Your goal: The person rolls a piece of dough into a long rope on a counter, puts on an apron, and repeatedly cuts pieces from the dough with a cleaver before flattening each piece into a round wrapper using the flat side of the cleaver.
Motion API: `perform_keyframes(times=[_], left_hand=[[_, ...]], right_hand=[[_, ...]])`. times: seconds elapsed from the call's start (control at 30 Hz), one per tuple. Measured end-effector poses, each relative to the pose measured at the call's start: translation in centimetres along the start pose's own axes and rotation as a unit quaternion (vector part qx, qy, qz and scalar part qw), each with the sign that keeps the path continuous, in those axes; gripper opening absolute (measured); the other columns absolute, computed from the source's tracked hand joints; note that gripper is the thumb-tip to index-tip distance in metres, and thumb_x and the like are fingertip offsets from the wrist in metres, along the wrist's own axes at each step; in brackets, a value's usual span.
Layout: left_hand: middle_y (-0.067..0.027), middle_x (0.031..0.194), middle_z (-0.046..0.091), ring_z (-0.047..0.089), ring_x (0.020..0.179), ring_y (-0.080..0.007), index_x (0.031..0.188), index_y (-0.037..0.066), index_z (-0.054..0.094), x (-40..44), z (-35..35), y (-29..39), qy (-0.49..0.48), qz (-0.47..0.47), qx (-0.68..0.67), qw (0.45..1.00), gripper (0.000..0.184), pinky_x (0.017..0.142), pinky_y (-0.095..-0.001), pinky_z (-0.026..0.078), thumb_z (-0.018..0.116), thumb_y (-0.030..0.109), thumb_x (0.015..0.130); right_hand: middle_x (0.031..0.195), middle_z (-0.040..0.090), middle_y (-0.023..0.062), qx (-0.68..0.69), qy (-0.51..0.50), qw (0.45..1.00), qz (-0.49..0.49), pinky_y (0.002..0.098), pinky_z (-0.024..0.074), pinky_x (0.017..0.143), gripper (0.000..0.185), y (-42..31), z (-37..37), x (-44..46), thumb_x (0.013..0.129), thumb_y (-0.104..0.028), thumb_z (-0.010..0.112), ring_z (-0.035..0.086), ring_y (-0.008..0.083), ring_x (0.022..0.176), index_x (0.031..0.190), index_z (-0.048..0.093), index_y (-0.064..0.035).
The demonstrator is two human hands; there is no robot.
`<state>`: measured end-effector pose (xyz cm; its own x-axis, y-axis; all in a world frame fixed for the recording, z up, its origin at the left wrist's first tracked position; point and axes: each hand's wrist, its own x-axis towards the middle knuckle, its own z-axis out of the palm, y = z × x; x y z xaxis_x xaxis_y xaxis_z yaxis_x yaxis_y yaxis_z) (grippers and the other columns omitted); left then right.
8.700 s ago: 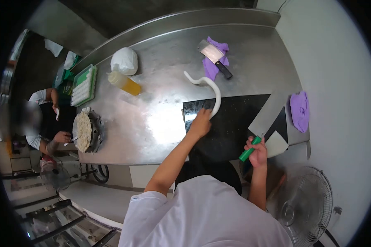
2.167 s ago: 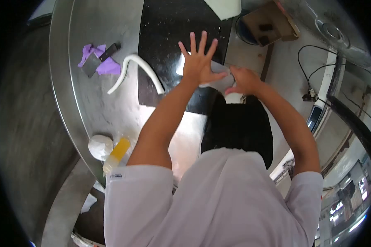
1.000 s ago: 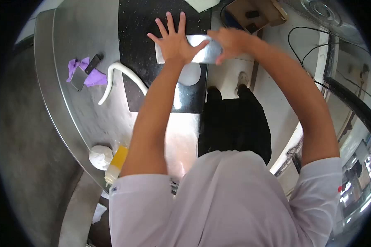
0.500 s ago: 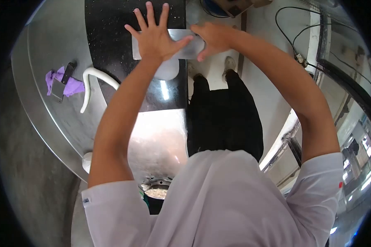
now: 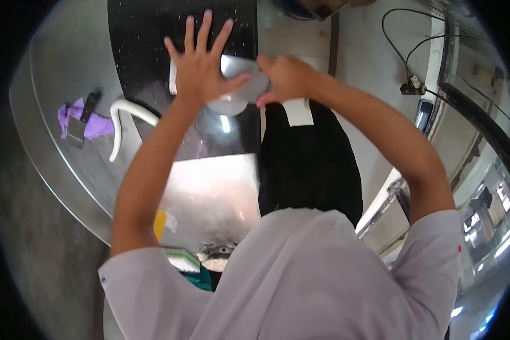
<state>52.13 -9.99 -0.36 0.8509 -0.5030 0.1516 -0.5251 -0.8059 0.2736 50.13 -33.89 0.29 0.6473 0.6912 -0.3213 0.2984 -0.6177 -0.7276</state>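
Note:
My left hand [image 5: 201, 73] lies flat with fingers spread on a broad, shiny metal blade [image 5: 241, 68]. Gripping the blade's right end is my right hand [image 5: 286, 79], its thumb and fingers closed round it. Under the blade's near edge, a thin whitish round sheet [image 5: 229, 107], perhaps dough, shows in part on the glossy black board [image 5: 147, 51]. To the left, a bent white rope of dough [image 5: 133, 106] lies across the board's edge, partly behind my left forearm.
A purple cloth [image 5: 99, 126] lies at the left with a black-handled tool [image 5: 89, 107]. Nearer my body are a bright metal surface [image 5: 209, 187] and a green-and-white sponge-like block [image 5: 181, 260]. Black cables [image 5: 402, 56] hang at the right.
Both hands and the blade have moved toward my body and slightly left, covering more of the whitish sheet's far side. The view has shifted a little, and my shoes are now hidden.

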Motion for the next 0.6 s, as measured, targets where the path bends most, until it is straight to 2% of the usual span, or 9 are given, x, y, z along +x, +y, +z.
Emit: perform_keyframes(times=[0.1, 0.17, 0.27, 0.33, 0.37, 0.43, 0.5, 0.53, 0.6], left_hand=[[-0.0075, 0.165, 0.028, 0.027, 0.150, -0.0377, 0.158, 0.033, 0.031, 3.7, -1.6, -0.8, 0.047, 0.022, 0.042, 0.998, 0.100, 0.107, -0.0765, 0.022, 0.071, 0.069, 0.074], [-0.0195, 0.167, 0.014, 0.011, 0.152, -0.0472, 0.160, 0.022, 0.027, 5.7, -4.0, -0.6, -0.116, -0.037, 0.147, 0.982, 0.113, 0.114, -0.0759, 0.011, 0.071, 0.069, 0.067], [-0.0211, 0.167, 0.010, 0.009, 0.153, -0.0469, 0.160, 0.020, 0.026, 7.7, -4.1, -2.3, 0.003, -0.084, 0.153, 0.985, 0.108, 0.115, -0.0739, 0.009, 0.071, 0.064, 0.071], [-0.0221, 0.167, 0.010, 0.008, 0.153, -0.0474, 0.160, 0.014, 0.025, 7.4, -3.4, -3.2, 0.097, -0.105, 0.138, 0.980, 0.107, 0.116, -0.0735, 0.008, 0.068, 0.064, 0.075], [-0.0221, 0.167, 0.010, 0.008, 0.153, -0.0474, 0.160, 0.014, 0.025, 6.0, -3.5, -3.6, 0.095, -0.107, 0.138, 0.980, 0.107, 0.116, -0.0735, 0.008, 0.068, 0.064, 0.075], [-0.0084, 0.164, 0.029, 0.031, 0.149, -0.0297, 0.157, 0.028, 0.034, 2.8, -4.9, -3.5, -0.041, 0.130, -0.014, 0.991, 0.079, 0.115, -0.0646, 0.028, 0.070, 0.044, 0.089], [-0.0061, 0.153, 0.045, 0.045, 0.140, -0.0277, 0.157, 0.018, 0.034, -0.3, -6.1, -1.3, -0.159, 0.229, 0.024, 0.960, 0.079, 0.112, -0.0508, 0.039, 0.070, 0.021, 0.087], [-0.0067, 0.148, 0.050, 0.048, 0.136, -0.0269, 0.157, 0.019, 0.032, -0.8, -6.1, -0.9, -0.198, 0.254, 0.015, 0.947, 0.080, 0.110, -0.0478, 0.041, 0.069, 0.017, 0.087], [-0.0072, 0.143, 0.055, 0.052, 0.133, -0.0260, 0.158, 0.020, 0.031, -1.4, -6.0, 0.3, -0.236, 0.272, 0.003, 0.933, 0.081, 0.108, -0.0449, 0.043, 0.068, 0.013, 0.086]], right_hand=[[0.076, 0.066, 0.0265, -0.054, 0.063, 0.997, -0.004, 0.0528, 0.0532, 0.073, 0.083, 0.4, -1.8, 1.5, 0.067, -0.058, 0.086, 0.065, 0.0497, 0.079, 0.106, 0.049, 0.0049], [0.078, 0.066, 0.0272, -0.050, 0.086, 0.995, -0.025, 0.0521, 0.0537, 0.072, 0.080, 0.8, -3.1, 3.1, 0.068, -0.056, 0.085, 0.066, 0.0488, 0.079, 0.106, 0.049, 0.0047], [0.076, 0.066, 0.0266, -0.099, 0.157, 0.982, -0.029, 0.0499, 0.0546, 0.070, 0.074, -0.1, -4.8, 5.6, 0.073, -0.049, 0.083, 0.067, 0.0479, 0.077, 0.112, 0.050, 0.0041], [0.085, 0.066, 0.0273, 0.037, 0.288, 0.957, -0.022, 0.0519, 0.0521, 0.071, 0.037, 0.4, -5.4, 7.8, 0.076, -0.009, 0.068, 0.066, 0.0477, 0.082, 0.108, 0.052, 0.0032], [0.085, 0.066, 0.0273, 0.039, 0.285, 0.957, -0.022, 0.0519, 0.0521, 0.071, 0.037, 1.0, -5.5, 8.1, 0.076, -0.009, 0.068, 0.066, 0.0477, 0.082, 0.108, 0.052, 0.0032], [0.080, 0.069, 0.0233, 0.120, 0.158, 0.970, 0.137, 0.0477, 0.0556, 0.067, 0.065, 2.0, -6.4, 7.4, 0.079, -0.041, 0.081, 0.068, 0.0427, 0.072, 0.118, 0.051, 0.0024], [0.112, 0.068, 0.0189, 0.006, 0.228, 0.972, 0.052, 0.0488, 0.0526, 0.087, 0.058, 2.7, -1.3, 2.6, 0.089, -0.035, 0.074, 0.068, 0.0324, 0.098, 0.130, 0.051, -0.0009], [0.121, 0.064, 0.0209, 0.124, 0.192, 0.973, 0.029, 0.0479, 0.0483, 0.095, 0.064, 2.9, 2.6, -1.1, 0.090, -0.038, 0.072, 0.062, 0.0353, 0.112, 0.138, 0.048, -0.0030], [0.113, 0.067, 0.0251, 0.081, 0.135, 0.978, 0.140, 0.0459, 0.0501, 0.093, 0.072, -1.0, 7.4, -9.5, 0.088, -0.040, 0.075, 0.064, 0.0432, 0.108, 0.139, 0.044, -0.0005]])
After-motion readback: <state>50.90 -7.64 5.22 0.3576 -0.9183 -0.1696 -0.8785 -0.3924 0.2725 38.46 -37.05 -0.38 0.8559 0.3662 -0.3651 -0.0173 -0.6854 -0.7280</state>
